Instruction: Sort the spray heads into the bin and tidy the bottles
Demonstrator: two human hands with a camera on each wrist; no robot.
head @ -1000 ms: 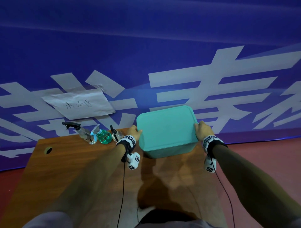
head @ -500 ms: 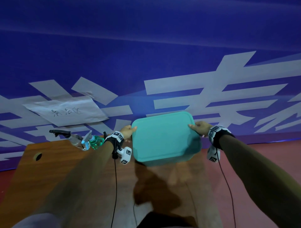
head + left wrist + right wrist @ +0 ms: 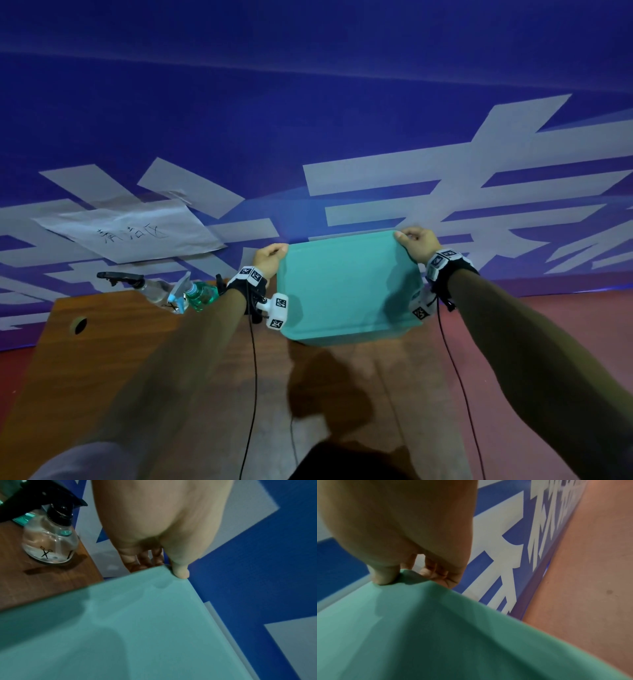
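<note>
A teal bin (image 3: 346, 337) stands at the far right of the wooden table (image 3: 137, 359), covered by a teal lid (image 3: 346, 284). My left hand (image 3: 272, 255) pinches the lid's far left corner, thumb (image 3: 180, 572) on top and fingers underneath. At the far right corner my right hand (image 3: 412, 240) pinches it the same way, thumb (image 3: 385, 576) on top, and that corner bends upward. The lid's far edge is raised and hides the bin's inside. Left of the bin stand a clear bottle (image 3: 156, 291) with a black spray head (image 3: 120, 275) and a green bottle (image 3: 203, 296).
A third bottle with a black head (image 3: 220, 282) is partly hidden behind my left wrist; the left wrist view shows a clear round bottle (image 3: 49, 540). A blue banner wall (image 3: 308, 120) runs close behind the table, with a paper sign (image 3: 133, 229) on it. The table has a cable hole (image 3: 79, 324).
Both hands slid from the lid's sides to its far corners. The lid's far edge has come up and tilts toward me.
</note>
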